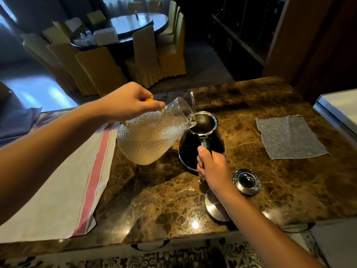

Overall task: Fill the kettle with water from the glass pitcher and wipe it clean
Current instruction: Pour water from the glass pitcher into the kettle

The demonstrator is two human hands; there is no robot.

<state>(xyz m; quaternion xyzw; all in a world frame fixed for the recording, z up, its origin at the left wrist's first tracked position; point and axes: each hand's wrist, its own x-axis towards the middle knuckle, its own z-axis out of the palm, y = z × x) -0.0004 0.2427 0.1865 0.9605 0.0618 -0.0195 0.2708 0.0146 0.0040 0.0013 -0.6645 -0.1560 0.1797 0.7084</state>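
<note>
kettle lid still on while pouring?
No, the lid lies on the countertop right of the open kettle.

White red-striped cloth [63, 182] near left on marble counter [154, 200]; round dining table [138, 24], covered chairs [100, 68] far behind.

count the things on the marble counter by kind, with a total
glass pitcher: 1
black kettle: 1
kettle lid: 1
kettle base: 1
cloths: 2, grey cloth and red-striped white cloth
total: 6
</note>
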